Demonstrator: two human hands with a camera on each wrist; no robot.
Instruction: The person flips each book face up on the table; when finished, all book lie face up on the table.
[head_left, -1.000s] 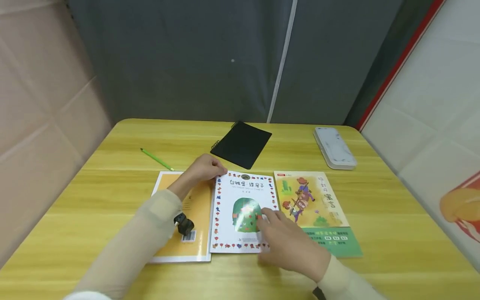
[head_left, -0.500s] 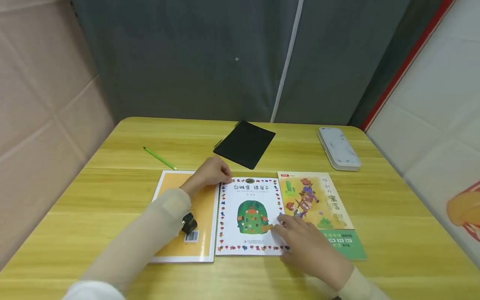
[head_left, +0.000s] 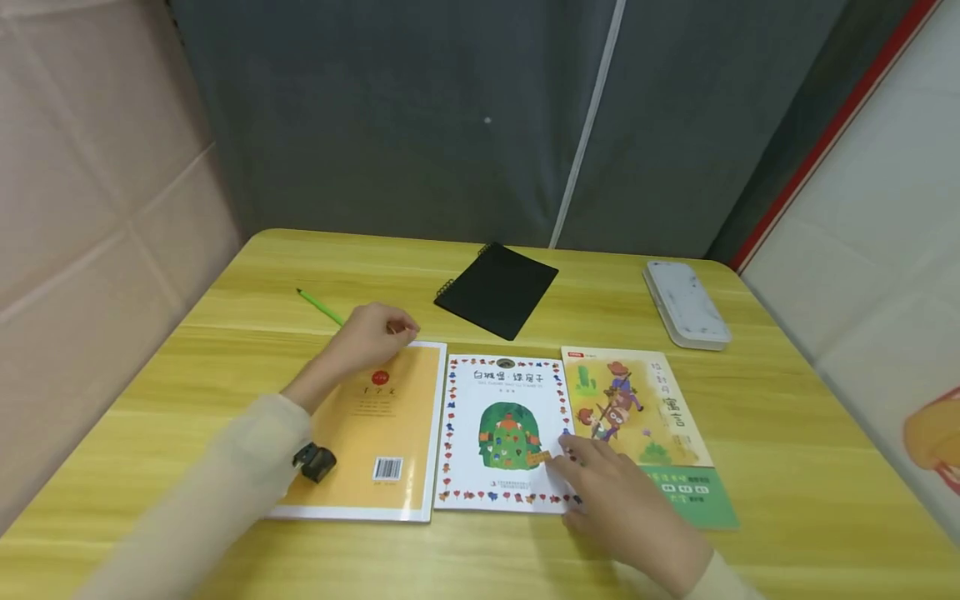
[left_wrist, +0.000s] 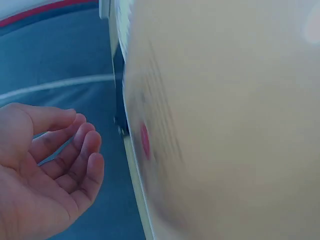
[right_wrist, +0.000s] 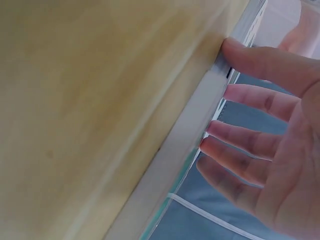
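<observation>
Three books lie side by side on the yellow table [head_left: 787,433]: an orange book [head_left: 375,433] on the left, a white book with a green house [head_left: 502,400] in the middle, and a cowboy picture book [head_left: 637,408] on the right. My left hand [head_left: 393,327] hovers over the orange book's top edge, fingers loosely curled and empty; in the left wrist view this left hand [left_wrist: 75,150] is relaxed beside the orange book [left_wrist: 225,125]. My right hand [head_left: 570,458] touches the white book's lower right edge with straight fingers [right_wrist: 240,95].
A black spiral notebook [head_left: 498,289] lies behind the books. A green pencil [head_left: 321,307] sits at the back left, just beyond my left hand. A white pencil case [head_left: 686,304] rests at the back right. Grey curtains close off the far side.
My left hand has left the white book's top left corner and moved left over the orange book. My right hand slid from the white cover's middle to its right edge.
</observation>
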